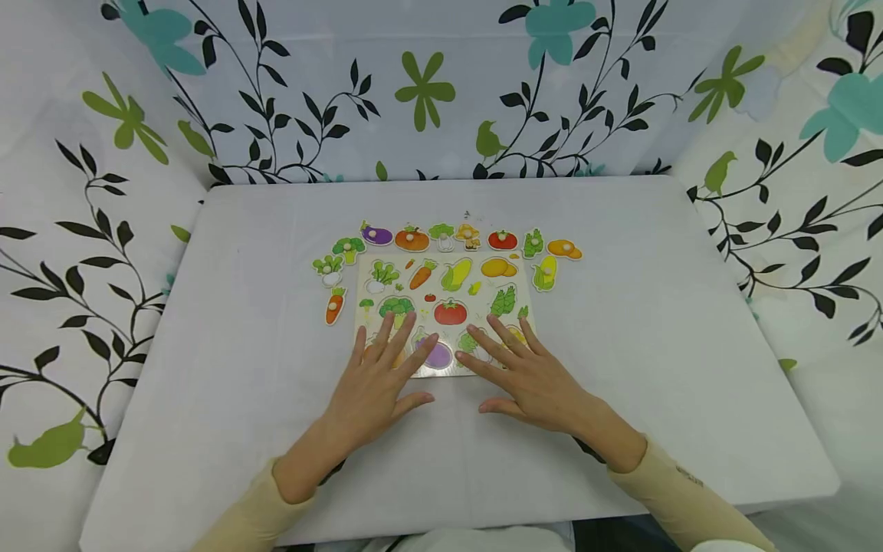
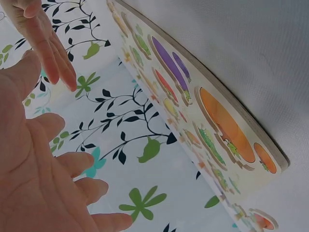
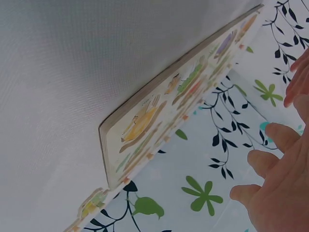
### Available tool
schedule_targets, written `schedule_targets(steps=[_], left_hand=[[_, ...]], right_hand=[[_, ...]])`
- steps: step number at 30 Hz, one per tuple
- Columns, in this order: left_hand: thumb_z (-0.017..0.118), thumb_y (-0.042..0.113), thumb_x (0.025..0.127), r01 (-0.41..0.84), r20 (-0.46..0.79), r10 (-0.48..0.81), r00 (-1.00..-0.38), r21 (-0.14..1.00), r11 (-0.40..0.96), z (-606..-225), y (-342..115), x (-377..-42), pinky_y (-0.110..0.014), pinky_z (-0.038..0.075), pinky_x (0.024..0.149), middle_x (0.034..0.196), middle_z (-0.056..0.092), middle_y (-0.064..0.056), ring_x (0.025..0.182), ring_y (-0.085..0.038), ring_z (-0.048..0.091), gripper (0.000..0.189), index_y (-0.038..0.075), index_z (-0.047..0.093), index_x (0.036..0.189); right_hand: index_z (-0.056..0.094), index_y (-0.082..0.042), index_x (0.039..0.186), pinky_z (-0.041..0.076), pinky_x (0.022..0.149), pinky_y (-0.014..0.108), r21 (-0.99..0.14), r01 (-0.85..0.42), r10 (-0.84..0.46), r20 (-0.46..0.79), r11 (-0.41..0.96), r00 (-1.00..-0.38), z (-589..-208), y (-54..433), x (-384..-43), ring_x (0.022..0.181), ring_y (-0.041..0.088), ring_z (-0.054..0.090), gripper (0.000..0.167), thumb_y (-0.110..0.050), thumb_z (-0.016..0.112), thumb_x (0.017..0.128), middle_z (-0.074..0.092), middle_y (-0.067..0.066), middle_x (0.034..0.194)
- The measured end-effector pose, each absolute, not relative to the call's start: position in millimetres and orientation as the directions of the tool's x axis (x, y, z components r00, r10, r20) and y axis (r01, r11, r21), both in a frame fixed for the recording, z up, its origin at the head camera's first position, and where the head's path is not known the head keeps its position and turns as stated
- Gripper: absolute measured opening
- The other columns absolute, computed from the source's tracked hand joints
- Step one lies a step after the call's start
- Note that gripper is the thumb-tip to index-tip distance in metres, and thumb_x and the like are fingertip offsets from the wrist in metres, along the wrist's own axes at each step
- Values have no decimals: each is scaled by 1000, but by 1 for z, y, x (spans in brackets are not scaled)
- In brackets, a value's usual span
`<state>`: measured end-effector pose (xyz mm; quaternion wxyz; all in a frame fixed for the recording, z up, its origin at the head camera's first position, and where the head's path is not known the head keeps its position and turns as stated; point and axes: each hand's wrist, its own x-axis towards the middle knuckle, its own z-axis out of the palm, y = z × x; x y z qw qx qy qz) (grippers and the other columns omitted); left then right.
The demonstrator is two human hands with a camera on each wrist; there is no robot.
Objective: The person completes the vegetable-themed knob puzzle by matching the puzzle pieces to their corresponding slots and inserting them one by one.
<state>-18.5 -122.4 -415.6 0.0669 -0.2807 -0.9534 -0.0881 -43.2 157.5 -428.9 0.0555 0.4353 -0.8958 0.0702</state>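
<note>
A wooden vegetable puzzle board (image 1: 441, 295) lies on the white table, its shaped recesses printed with vegetable pictures. Over its near left part my left hand (image 1: 379, 383) is spread, palm down, fingers straight and holding nothing. My right hand (image 1: 531, 379) spreads the same way over the near right part. In the left wrist view the left hand (image 2: 53, 164) shows a gap above the board (image 2: 193, 96); the right wrist view likewise has the right hand (image 3: 275, 169) raised above it. The fingers hide some near-row pictures in the head view.
Loose puzzle pieces ring the board: a carrot (image 1: 334, 306) at left, an eggplant (image 1: 376, 233), a pumpkin (image 1: 411, 238) and a tomato (image 1: 502, 241) behind, potatoes (image 1: 564, 249) and corn (image 1: 545, 274) at right. A patterned curtain (image 1: 441, 92) hangs behind the table (image 1: 655, 307).
</note>
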Motion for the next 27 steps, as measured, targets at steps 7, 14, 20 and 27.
schedule_targets(steps=[7,14,20,27], left_hand=[[65,55,86,523,166,500,-850,156,838,-419,-125,-19,-65,16,116,163,20,-13,150,-38,17,81,25,33,153],[62,48,92,387,58,386,-921,273,881,-427,-142,-27,-67,17,115,164,17,-13,151,-38,11,77,20,29,155],[63,41,93,217,-67,255,-965,346,913,-441,-162,-35,-68,18,114,162,19,-21,149,-44,13,77,9,29,154],[66,37,92,126,-170,199,-965,366,922,-451,-174,-38,-68,18,113,158,21,-28,147,-48,13,78,1,31,152]], right_hand=[[34,-31,153,17,116,64,-74,-786,-770,164,613,-616,-428,160,-43,152,34,12,71,-67,42,93,24,6,163],[35,-29,153,14,117,63,-90,-770,-754,157,632,-638,-427,163,-45,152,33,12,76,-58,61,87,22,5,163],[32,-28,154,9,119,62,-121,-731,-716,150,671,-682,-429,172,-52,153,32,9,79,-54,64,87,20,6,164],[28,-26,155,11,117,65,-338,-655,-650,145,676,-746,-428,190,-71,153,33,8,80,-45,67,88,18,7,164]])
